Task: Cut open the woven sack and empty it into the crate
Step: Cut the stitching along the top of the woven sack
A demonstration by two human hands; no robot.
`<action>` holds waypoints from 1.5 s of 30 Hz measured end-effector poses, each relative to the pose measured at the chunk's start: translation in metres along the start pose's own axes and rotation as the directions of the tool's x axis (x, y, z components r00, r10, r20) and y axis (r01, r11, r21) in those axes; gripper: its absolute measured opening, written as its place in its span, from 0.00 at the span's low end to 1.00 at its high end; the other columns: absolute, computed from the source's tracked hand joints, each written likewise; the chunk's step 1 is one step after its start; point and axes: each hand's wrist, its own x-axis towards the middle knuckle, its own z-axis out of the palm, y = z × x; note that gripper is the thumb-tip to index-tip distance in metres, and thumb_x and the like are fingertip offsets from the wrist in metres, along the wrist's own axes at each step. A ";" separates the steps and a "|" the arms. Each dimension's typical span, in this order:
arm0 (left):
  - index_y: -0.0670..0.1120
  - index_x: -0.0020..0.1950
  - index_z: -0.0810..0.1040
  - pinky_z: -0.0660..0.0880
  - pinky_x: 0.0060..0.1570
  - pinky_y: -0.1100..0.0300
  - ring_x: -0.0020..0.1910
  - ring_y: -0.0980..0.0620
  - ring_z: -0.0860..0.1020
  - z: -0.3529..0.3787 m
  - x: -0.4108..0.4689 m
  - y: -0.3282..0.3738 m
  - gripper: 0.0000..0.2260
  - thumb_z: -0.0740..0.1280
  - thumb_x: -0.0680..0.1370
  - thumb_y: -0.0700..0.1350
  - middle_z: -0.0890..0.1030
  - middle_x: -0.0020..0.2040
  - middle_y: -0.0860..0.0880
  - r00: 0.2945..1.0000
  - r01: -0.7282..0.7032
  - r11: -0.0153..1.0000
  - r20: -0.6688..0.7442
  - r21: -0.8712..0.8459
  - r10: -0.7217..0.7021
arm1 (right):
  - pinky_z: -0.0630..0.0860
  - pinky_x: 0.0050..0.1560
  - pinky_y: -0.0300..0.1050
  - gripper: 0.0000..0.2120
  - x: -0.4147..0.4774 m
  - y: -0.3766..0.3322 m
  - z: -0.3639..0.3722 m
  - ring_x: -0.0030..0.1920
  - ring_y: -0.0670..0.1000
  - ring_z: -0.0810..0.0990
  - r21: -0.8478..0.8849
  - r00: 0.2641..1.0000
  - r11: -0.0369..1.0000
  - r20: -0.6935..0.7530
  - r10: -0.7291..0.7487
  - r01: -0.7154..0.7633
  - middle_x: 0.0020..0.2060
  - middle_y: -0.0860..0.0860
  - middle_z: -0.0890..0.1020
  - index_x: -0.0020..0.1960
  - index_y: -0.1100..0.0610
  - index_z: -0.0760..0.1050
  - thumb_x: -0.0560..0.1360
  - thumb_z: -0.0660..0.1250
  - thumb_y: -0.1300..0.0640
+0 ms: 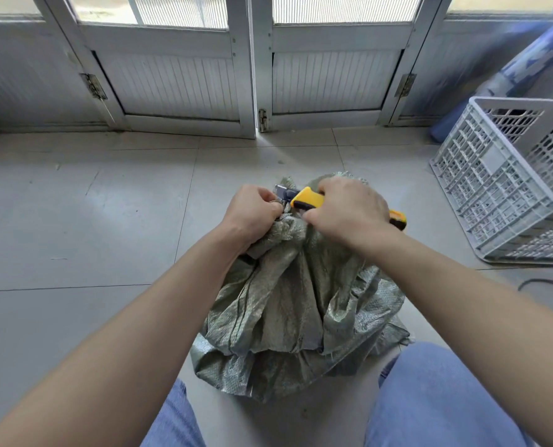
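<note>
1. Head view: the woven sack (288, 304) sits on the floor (107, 221) between the person's knees, its bunched neck uppermost.
2. The left hand (252, 214) curls its fingers round that neck. The right hand (349, 211) grips a yellow knife (307, 198), which lies crosswise at the neck with its blade pointing toward the left fingers.
3. The crate (507, 175) stands to the right of the sack, well apart.
</note>
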 end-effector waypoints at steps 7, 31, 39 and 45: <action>0.43 0.42 0.82 0.75 0.45 0.56 0.39 0.49 0.76 -0.009 0.005 -0.002 0.05 0.66 0.72 0.38 0.80 0.37 0.46 0.997 -0.007 1.000 -0.081 0.012 0.008 | 0.65 0.41 0.43 0.10 0.008 0.005 -0.012 0.44 0.58 0.74 -0.034 0.989 0.999 -0.141 -0.034 0.030 0.41 0.55 0.77 0.50 0.53 0.78 0.71 0.66 0.51; 0.44 0.49 0.80 0.72 0.50 0.59 0.49 0.46 0.78 -0.016 -0.004 -0.012 0.09 0.63 0.74 0.36 0.79 0.44 0.48 0.993 -0.088 0.972 -0.062 0.220 0.104 | 0.66 0.28 0.40 0.15 0.007 0.026 -0.078 0.26 0.52 0.71 0.288 0.912 0.953 0.409 -0.038 -0.090 0.27 0.55 0.77 0.42 0.63 0.80 0.69 0.73 0.49; 0.42 0.49 0.81 0.72 0.47 0.60 0.49 0.45 0.79 -0.012 -0.012 -0.002 0.10 0.62 0.73 0.36 0.83 0.47 0.43 0.980 -0.142 0.967 -0.111 0.210 0.168 | 0.68 0.28 0.37 0.15 0.000 0.004 -0.055 0.23 0.49 0.75 0.180 0.928 0.983 0.361 -0.090 0.026 0.27 0.52 0.80 0.39 0.60 0.79 0.68 0.74 0.47; 0.41 0.51 0.81 0.70 0.47 0.63 0.50 0.46 0.78 -0.011 -0.016 -0.002 0.10 0.62 0.74 0.36 0.83 0.48 0.43 0.976 -0.161 0.962 -0.111 0.222 0.189 | 0.67 0.28 0.37 0.16 0.000 0.006 -0.054 0.25 0.50 0.75 0.169 0.968 0.985 0.238 -0.084 0.044 0.27 0.52 0.79 0.35 0.60 0.76 0.70 0.73 0.48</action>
